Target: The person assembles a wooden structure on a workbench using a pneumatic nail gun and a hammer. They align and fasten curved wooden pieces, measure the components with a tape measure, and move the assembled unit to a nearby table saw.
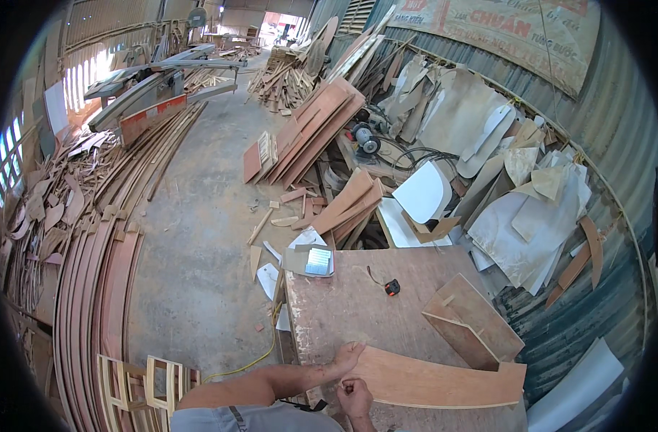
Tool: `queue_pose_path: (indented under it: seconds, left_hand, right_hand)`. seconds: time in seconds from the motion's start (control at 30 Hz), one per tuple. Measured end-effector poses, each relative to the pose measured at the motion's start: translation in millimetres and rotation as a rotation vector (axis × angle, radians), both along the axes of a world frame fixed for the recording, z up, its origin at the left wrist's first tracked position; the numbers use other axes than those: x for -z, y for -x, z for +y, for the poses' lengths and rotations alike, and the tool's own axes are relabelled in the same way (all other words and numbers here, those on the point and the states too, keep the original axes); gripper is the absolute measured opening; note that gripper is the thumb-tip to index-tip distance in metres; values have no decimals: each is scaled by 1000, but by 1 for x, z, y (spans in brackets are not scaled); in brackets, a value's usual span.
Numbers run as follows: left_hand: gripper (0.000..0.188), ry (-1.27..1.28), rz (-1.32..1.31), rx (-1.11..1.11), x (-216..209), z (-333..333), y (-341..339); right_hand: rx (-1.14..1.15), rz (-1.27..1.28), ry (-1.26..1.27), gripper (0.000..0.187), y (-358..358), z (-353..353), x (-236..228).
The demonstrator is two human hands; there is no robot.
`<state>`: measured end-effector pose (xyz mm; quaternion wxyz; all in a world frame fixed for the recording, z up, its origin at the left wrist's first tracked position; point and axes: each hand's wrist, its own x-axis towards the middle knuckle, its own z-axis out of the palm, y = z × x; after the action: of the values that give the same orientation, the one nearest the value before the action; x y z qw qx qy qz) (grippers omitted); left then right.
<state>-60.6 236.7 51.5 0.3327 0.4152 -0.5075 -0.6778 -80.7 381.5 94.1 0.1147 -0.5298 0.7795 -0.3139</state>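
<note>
A long, curved plywood panel (433, 381) lies across the workbench (336, 309), its left end next to my hands. My left hand (349, 357) is closed on the upper corner of that end. Just below it, my right hand (355, 398) is curled with its fingertips pinched together, close to the panel's lower left edge. Whatever the right fingers may hold is too small to make out. Behind the panel sits a wooden form with a divider (473, 324), at the right side of the bench. A tape measure (392, 287) with a short length pulled out rests farther back.
A paper-like stack with a shiny sheet (317, 261) lies at the bench's far left corner. Beyond are leaning reddish boards (321, 122) and an angle grinder (367, 140). A yellow cord (260, 358) runs along the floor; slatted wooden frames (145, 385) stand at lower left.
</note>
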Motion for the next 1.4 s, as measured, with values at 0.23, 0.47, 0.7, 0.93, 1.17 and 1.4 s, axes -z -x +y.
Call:
queue_pose_path:
  seconds: [0.23, 0.47, 0.7, 0.93, 1.17, 1.4]
  left_hand:
    - [45, -129, 13, 13, -13, -3, 5]
    - [37, 225, -216, 28, 59, -16, 15]
    - [43, -228, 278, 153, 18, -15, 7]
    - [55, -282, 167, 192, 7, -13, 3]
    - [58, -350, 261, 247, 11, -14, 0]
    - [58, -223, 145, 282, 5, -1, -7]
  right_hand:
    - [-233, 106, 255, 26, 15, 15, 25]
    - [-138, -99, -29, 11, 13, 16, 2]
    - [-237, 106, 219, 15, 13, 46, 4]
    - [96, -271, -147, 52, -4, 61, -30]
    - [-216, -100, -245, 67, -5, 53, -10]
    - [-175, -14, -154, 51, -5, 62, -22]
